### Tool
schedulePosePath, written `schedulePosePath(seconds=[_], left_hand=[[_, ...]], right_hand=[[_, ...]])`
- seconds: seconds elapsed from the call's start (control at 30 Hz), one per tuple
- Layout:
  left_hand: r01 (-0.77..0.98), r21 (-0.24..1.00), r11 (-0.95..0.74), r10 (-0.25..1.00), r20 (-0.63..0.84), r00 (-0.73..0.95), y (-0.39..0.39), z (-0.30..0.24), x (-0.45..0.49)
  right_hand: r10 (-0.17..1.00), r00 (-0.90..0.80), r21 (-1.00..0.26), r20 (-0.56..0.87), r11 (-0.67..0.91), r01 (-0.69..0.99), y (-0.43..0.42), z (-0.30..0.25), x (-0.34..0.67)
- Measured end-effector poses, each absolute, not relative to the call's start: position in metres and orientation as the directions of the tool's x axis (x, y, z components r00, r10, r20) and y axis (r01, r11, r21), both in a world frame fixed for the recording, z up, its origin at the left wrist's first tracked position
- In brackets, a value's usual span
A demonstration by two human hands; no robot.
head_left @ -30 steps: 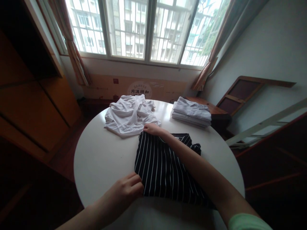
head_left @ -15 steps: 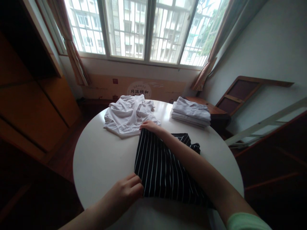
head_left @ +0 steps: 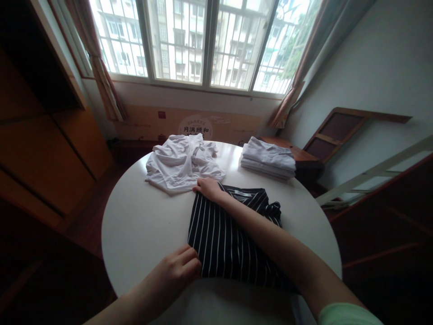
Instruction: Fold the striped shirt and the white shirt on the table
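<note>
A black garment with thin white stripes (head_left: 223, 234) lies folded on the round white table (head_left: 145, 225). My left hand (head_left: 176, 273) pinches its near left corner, fingers curled on the cloth. My right hand (head_left: 207, 187) reaches across and grips the far left corner, right beside a crumpled white shirt (head_left: 181, 164). My right forearm lies across the striped cloth and hides part of it.
A stack of folded white clothes (head_left: 269, 159) sits at the table's far right. A wooden cabinet (head_left: 43, 135) stands to the left, a barred window (head_left: 203, 40) behind, and a wooden frame (head_left: 338, 131) leans on the right wall.
My right hand has drawn the far corner a little toward me. The collar edge of the striped garment now shows behind my wrist. My left hand has stayed put.
</note>
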State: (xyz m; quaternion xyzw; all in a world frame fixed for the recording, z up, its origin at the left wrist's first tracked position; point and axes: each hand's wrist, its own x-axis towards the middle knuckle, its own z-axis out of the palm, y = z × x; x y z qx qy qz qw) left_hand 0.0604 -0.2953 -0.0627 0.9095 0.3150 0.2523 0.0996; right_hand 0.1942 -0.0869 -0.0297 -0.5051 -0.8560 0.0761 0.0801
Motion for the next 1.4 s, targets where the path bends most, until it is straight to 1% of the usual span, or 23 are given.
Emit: schedulePosePath(seconds=[0.1,0.23,0.3,0.4,0.47,0.5,0.6,0.67,0.73,0.77,0.83,0.9,0.97,1.03,1.07,1.13,1.2,1.3,1.4], left_hand=[[0.535,0.327,-0.779,0.627,0.392,0.673,-0.296,-0.063,0.061],[0.566,0.32,-0.76,0.65,0.359,0.67,-0.298,-0.06,0.063],[0.59,0.305,-0.748,0.664,0.331,0.67,-0.299,-0.058,0.064],[0.591,0.248,-0.768,0.641,0.295,0.709,-0.299,-0.057,0.064],[0.578,0.234,-0.782,0.623,0.28,0.73,-0.297,-0.056,0.062],[0.574,0.238,-0.783,0.621,0.269,0.736,-0.296,-0.055,0.061],[0.6,0.248,-0.761,0.646,0.204,0.735,-0.293,-0.044,0.056],[0.655,0.238,-0.717,0.693,0.14,0.707,-0.292,-0.031,0.052],[0.704,0.212,-0.678,0.733,0.116,0.671,-0.291,-0.017,0.051],[0.718,0.2,-0.667,0.744,0.129,0.655,-0.291,-0.01,0.053],[0.716,0.198,-0.67,0.743,0.191,0.642,-0.289,0.001,0.062],[0.673,0.213,-0.709,0.705,0.263,0.659,-0.288,0.008,0.081],[0.577,0.207,-0.79,0.613,0.305,0.729,-0.287,0.01,0.108],[0.447,0.17,-0.878,0.479,0.31,0.822,-0.286,0.008,0.139],[0.388,0.15,-0.909,0.416,0.31,0.855,-0.285,0.006,0.154],[0.282,0.117,-0.952,0.305,0.307,0.902,-0.285,0.0,0.18],[0.218,0.084,-0.972,0.233,0.292,0.928,-0.284,-0.007,0.199],[0.187,0.066,-0.98,0.198,0.266,0.943,-0.281,-0.018,0.213],[0.186,0.071,-0.98,0.198,0.255,0.947,-0.279,-0.024,0.215]], right_hand=[[0.867,-0.481,-0.08,0.13,0.493,0.866,-0.096,-0.04,0.191],[0.84,-0.46,0.031,0.287,0.472,0.881,-0.101,-0.047,0.188],[0.812,-0.495,0.096,0.309,0.492,0.865,-0.1,-0.044,0.19],[0.737,-0.6,0.204,0.312,0.565,0.799,-0.096,-0.032,0.202],[0.725,-0.596,0.213,0.346,0.558,0.802,-0.092,-0.019,0.222],[0.746,-0.545,0.183,0.383,0.517,0.836,-0.09,-0.012,0.235],[0.818,-0.344,0.037,0.461,0.369,0.929,-0.091,0.008,0.289],[0.876,-0.222,-0.05,0.429,0.268,0.962,-0.097,0.018,0.331],[0.939,-0.101,-0.122,0.33,0.148,0.981,-0.107,0.022,0.372],[0.966,-0.05,-0.164,0.252,0.094,0.982,-0.113,0.023,0.391],[0.999,0.008,-0.273,0.047,0.005,0.962,-0.127,0.019,0.421],[0.986,0.017,-0.386,-0.166,-0.081,0.919,-0.14,0.011,0.441],[0.94,-0.018,-0.471,-0.341,-0.154,0.869,-0.153,0.002,0.45],[0.898,-0.106,-0.546,-0.427,-0.163,0.822,-0.162,-0.005,0.452],[0.888,-0.161,-0.587,-0.432,-0.141,0.798,-0.165,-0.006,0.451],[0.885,-0.249,-0.659,-0.394,-0.082,0.748,-0.169,-0.006,0.448],[0.892,-0.282,-0.701,-0.354,-0.053,0.712,-0.17,-0.004,0.446],[0.89,-0.296,-0.701,-0.346,-0.036,0.712,-0.168,-0.003,0.444],[0.879,-0.309,-0.649,-0.363,-0.001,0.76,-0.166,-0.01,0.444]])
